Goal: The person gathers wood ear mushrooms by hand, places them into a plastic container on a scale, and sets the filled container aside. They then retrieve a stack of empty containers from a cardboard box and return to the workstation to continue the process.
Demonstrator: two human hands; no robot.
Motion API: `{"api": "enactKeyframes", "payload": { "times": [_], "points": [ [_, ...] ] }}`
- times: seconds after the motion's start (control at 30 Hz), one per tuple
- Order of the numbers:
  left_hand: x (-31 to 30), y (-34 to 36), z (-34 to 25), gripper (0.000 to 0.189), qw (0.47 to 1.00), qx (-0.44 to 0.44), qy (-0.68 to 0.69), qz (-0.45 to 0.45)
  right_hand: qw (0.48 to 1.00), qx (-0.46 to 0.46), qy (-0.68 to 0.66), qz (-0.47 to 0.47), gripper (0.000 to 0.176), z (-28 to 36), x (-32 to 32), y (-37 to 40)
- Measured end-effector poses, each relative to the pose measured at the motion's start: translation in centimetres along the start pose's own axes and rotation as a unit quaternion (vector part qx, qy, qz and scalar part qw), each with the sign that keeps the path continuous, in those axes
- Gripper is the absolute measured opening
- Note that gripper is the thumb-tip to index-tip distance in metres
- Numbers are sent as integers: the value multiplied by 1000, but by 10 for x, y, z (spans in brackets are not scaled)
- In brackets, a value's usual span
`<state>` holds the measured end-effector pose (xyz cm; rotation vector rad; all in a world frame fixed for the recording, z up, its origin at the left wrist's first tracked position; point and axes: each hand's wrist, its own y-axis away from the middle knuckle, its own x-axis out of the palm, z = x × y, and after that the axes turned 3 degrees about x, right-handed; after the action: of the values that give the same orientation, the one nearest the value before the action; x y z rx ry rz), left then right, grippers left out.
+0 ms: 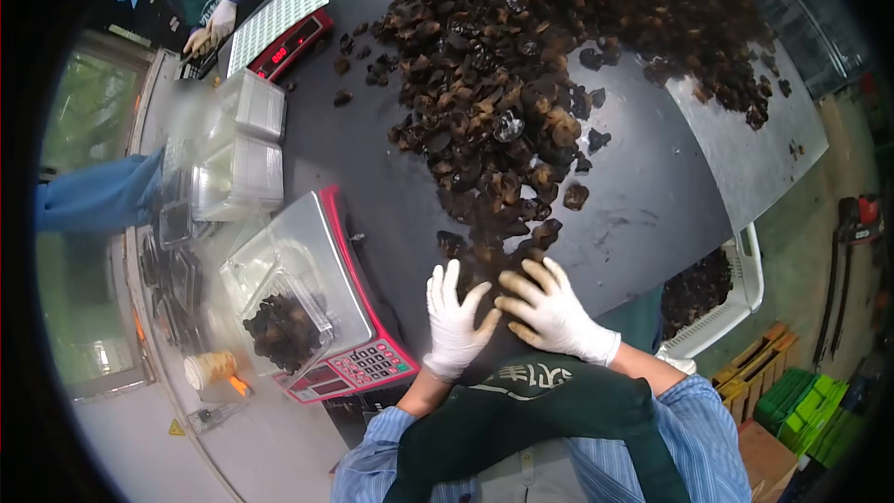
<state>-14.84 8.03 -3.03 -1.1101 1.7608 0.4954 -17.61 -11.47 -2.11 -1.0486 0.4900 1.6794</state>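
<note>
My left hand (457, 319), in a white glove, is at the near tip of a pile of wood ear mushrooms (503, 121), its fingers spread and pointing up the table. Beside it my right hand (551, 309), gloved too, has its fingers apart and angled in toward the left one. The glove's fingertips look brownish. Between and just beyond both hands lie dark mushroom pieces; nothing shows gripped in either. To the left, a clear plastic tub (321, 326) holding a clump of mushrooms rests on a red-framed scale (372, 363).
Stacked clear tubs (237, 177) stand left of the black table (643, 186). Farther back, a person's gloved hands (214, 23) are near a second scale (291, 45). At the right is a white basket (754, 279) of dark pieces. A paper cup (209, 369) sits at lower left.
</note>
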Motion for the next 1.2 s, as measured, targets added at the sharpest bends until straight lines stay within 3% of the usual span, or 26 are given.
{"api": "enactKeyframes", "payload": {
  "times": [0.1,0.2,0.23,0.3,0.37,0.43,0.53,0.57,0.63,0.77,0.83,0.9,0.97,1.03,1.13,1.2],
  "points": [
    [-11,17,1,47,996,-35,57,-64,1000,-9,23,-7,44,-6,-6,14],
    [-28,39,-4,48,993,-50,84,-60,993,78,-1,-85,58,-17,-21,26],
    [-34,42,-2,47,997,-5,74,-16,989,97,-10,-112,62,-20,-24,29],
    [-37,50,-6,45,989,-46,101,102,985,131,5,-110,78,-25,-22,31],
    [-42,48,-10,38,974,-90,89,190,978,183,4,-100,82,-20,-14,24],
    [-45,42,-14,34,954,-131,107,249,983,178,31,-22,82,-5,-6,12],
    [-39,48,-9,27,946,-117,162,254,999,41,-2,33,64,7,2,5],
    [-36,51,-6,24,946,-108,176,249,999,-7,-2,42,59,8,3,5],
    [-32,54,-1,20,944,-91,206,240,999,-5,-36,-25,50,5,-5,-4],
    [-29,54,1,16,957,-72,229,164,984,132,23,-121,56,-9,-19,-47],
    [-29,49,3,15,963,-70,227,124,988,118,82,-56,59,-10,-16,-59],
    [-35,37,-5,18,968,-120,220,24,999,46,22,10,58,-2,-9,-55],
    [-34,23,-2,29,971,-107,193,-89,998,4,-3,55,58,8,-3,-44],
    [-28,19,3,45,984,-74,120,-109,999,-5,-1,46,53,10,-5,-32],
    [-21,18,1,43,995,-56,82,-10,998,54,31,-1,47,-9,-32,-4],
    [-21,18,-1,42,984,-88,148,-34,994,102,19,-30,48,-16,-43,11]
  ]
}}
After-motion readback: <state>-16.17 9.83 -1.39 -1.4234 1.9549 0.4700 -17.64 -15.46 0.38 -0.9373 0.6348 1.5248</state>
